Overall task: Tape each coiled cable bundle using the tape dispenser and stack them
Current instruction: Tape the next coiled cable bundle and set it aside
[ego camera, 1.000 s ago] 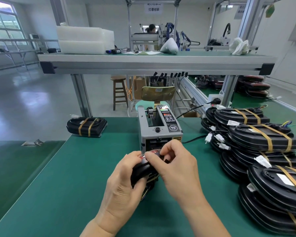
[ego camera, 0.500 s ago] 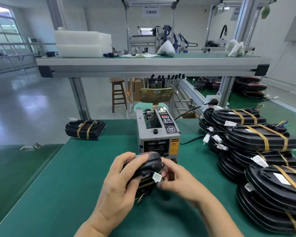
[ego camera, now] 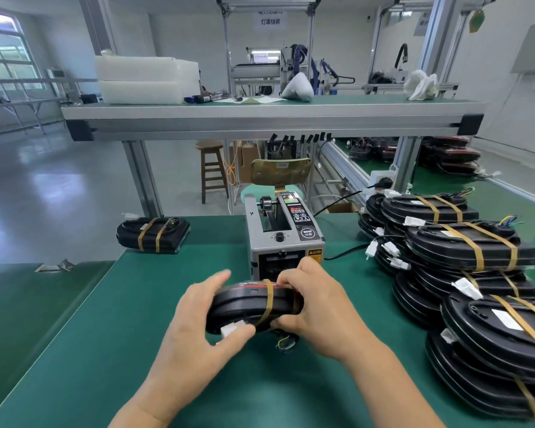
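Note:
I hold a black coiled cable bundle [ego camera: 244, 307] flat above the green mat, just in front of the grey tape dispenser [ego camera: 283, 239]. One tan tape band wraps its middle and a white connector sticks out at its front. My left hand [ego camera: 198, 332] grips the bundle's left end, thumb under the connector. My right hand [ego camera: 318, 301] grips the right end, fingers curled over its top next to the dispenser's mouth. A taped bundle [ego camera: 153, 233] lies alone at the far left of the mat.
Stacks of taped black bundles [ego camera: 464, 270] fill the right side of the green table [ego camera: 74, 350]. The dispenser's power cord [ego camera: 343, 254] runs off to the right. An overhead shelf [ego camera: 260, 115] crosses above, with a stool and a chair behind the table.
The bundle turned from end-on to lying flat and broadside, showing its tape band. My right hand moved from under the bundle up onto its right end. The view tilted slightly.

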Demonstrator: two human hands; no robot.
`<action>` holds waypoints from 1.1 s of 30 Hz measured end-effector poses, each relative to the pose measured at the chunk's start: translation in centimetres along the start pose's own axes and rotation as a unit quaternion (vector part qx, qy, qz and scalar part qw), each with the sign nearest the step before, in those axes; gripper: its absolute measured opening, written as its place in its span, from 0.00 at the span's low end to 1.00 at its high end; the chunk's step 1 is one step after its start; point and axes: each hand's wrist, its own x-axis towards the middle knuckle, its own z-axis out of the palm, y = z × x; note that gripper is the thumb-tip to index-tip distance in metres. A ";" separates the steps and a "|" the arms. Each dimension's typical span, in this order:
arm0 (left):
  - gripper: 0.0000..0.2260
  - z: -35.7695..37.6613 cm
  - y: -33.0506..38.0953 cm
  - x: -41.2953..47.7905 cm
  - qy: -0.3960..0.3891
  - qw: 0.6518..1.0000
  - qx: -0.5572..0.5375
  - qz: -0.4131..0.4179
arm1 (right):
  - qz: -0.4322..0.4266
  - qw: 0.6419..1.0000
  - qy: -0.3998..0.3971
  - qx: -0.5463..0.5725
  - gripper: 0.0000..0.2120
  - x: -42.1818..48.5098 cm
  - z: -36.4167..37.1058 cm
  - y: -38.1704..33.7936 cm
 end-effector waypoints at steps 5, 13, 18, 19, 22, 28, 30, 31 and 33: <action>0.22 -0.3 -1.2 -0.1 0.003 1.000 0.028 -0.004 | 0.087 0.973 -0.008 0.213 0.10 0.6 -1.1 0.8; 0.22 -0.8 -2.1 -0.3 -0.018 0.999 -0.019 -0.039 | 0.408 0.805 0.141 0.407 0.03 4.2 2.3 1.6; 0.22 -2.0 -2.7 -0.6 -0.001 0.998 -0.023 -0.057 | 0.431 0.773 0.185 0.428 0.06 5.1 3.5 1.4; 0.22 -2.1 -2.7 -0.6 -0.001 0.998 -0.023 -0.058 | 0.435 0.771 0.188 0.425 0.05 5.2 3.6 1.3; 0.22 -2.2 -2.6 -0.7 0.000 0.999 -0.015 -0.051 | 0.443 0.767 0.207 0.415 0.05 5.5 4.0 1.1; 0.23 -1.9 -2.7 -1.0 0.022 0.999 0.001 -0.043 | 0.464 0.746 0.239 0.415 0.08 6.0 4.6 0.9; 0.23 -1.7 -2.6 -1.1 0.033 0.999 0.004 -0.027 | 0.466 0.744 0.244 0.412 0.08 6.3 4.8 0.9; 0.23 -1.6 -2.6 -1.1 0.041 0.999 0.011 -0.011 | 0.466 0.744 0.247 0.410 0.08 6.4 4.8 0.8; 0.24 -1.2 -2.8 -1.2 0.056 0.998 0.013 0.010 | 0.465 0.746 0.247 0.409 0.06 6.3 4.9 0.6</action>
